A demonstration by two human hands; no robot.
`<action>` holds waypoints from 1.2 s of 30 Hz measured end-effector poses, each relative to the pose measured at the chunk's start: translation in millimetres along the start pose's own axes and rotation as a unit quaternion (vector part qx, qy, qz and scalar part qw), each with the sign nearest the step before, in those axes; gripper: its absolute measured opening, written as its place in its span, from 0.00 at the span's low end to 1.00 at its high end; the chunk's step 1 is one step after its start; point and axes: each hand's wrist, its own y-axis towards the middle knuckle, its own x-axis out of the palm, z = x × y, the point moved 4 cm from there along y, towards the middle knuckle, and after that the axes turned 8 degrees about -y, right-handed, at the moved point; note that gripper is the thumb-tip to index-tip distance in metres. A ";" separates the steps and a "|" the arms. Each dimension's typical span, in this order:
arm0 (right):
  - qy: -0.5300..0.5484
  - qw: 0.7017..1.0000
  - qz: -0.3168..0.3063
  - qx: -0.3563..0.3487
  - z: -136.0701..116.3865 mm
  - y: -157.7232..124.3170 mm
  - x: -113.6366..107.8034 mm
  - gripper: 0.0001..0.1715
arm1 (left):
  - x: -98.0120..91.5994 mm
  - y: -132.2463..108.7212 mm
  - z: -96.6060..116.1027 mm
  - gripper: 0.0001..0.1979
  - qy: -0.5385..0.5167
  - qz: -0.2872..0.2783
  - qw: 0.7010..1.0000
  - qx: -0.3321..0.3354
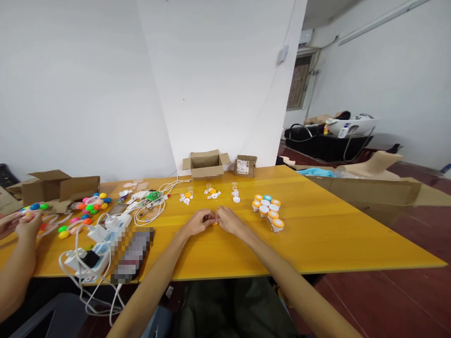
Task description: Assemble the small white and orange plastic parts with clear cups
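Note:
My left hand [199, 222] and my right hand [227, 219] meet low over the middle of the yellow table, fingers pinched together. Between the fingertips shows a bit of a small orange piece [214, 223]; its exact kind is mostly hidden by the fingers. Beyond my hands lie three small groups of parts: white and orange pieces [186, 197] on the left, white and orange pieces [212, 193] in the middle, and white pieces [236, 199] on the right, each with a clear cup behind. To the right stand several small clear cups with orange, white or teal lids [272, 215].
An open cardboard box [207, 172] and a smaller box [245, 166] stand at the back. Left of me are a phone [132, 256], a power strip [102, 249] with cables, and colourful balls [92, 202]. Another person's hands [26, 225] work at the far left.

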 end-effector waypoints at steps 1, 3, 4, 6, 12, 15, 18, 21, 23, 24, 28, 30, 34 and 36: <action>0.005 1.000 0.001 -0.001 1.0 0.5 1.1 0.04 | -0.5 -0.2 -0.3 0.07 -0.001 -0.003 1.000 -0.002; 0.014 1.000 0.003 -0.001 3.0 1.4 3.4 0.04 | -1.4 -0.5 -0.6 0.08 -0.009 -0.010 1.000 -0.004; 0.020 1.000 0.003 -0.001 4.2 1.8 4.5 0.04 | -1.6 -0.4 -0.7 0.07 -0.015 -0.013 1.000 -0.003; 0.031 0.999 0.005 0.001 6.8 2.4 6.2 0.05 | -1.7 -0.1 -1.3 0.07 -0.030 -0.015 0.999 -0.005; 0.052 0.998 0.030 -0.016 13.6 2.6 11.4 0.05 | 1.5 2.4 -7.8 0.10 -0.057 -0.018 0.998 -0.034; 0.069 0.996 0.044 -0.026 15.0 2.0 14.3 0.06 | 2.7 3.6 -9.6 0.12 -0.073 -0.022 0.996 -0.041; 0.091 0.994 0.059 -0.031 15.1 0.6 14.6 0.07 | 3.1 4.1 -9.4 0.13 -0.082 -0.026 0.995 -0.047; 0.108 0.992 0.070 -0.012 18.1 -1.0 12.0 0.08 | 3.4 3.6 -8.3 0.13 -0.083 -0.028 0.995 -0.054; 0.111 0.991 0.074 0.010 23.0 -2.0 9.6 0.07 | 3.5 3.1 -7.2 0.12 -0.087 -0.027 0.994 -0.055; 0.111 0.991 0.077 0.020 26.1 -2.4 8.4 0.07 | 3.6 2.9 -6.7 0.11 -0.088 -0.026 0.994 -0.055; 0.101 0.990 0.082 0.058 39.9 -4.9 5.0 0.07 | 3.0 2.4 -5.3 0.10 -0.077 -0.014 0.996 -0.049; 0.089 0.990 0.078 0.073 45.8 -6.4 4.5 0.08 | 3.1 2.1 -4.7 0.10 -0.074 -0.011 0.996 -0.044; 0.044 0.991 0.078 0.099 54.7 -7.9 2.8 0.07 | 4.4 1.1 -3.9 0.10 -0.072 -0.007 0.997 -0.039; 0.019 0.992 0.076 0.103 58.0 -7.5 2.0 0.08 | 4.9 0.6 -3.3 0.11 -0.056 0.003 0.998 -0.039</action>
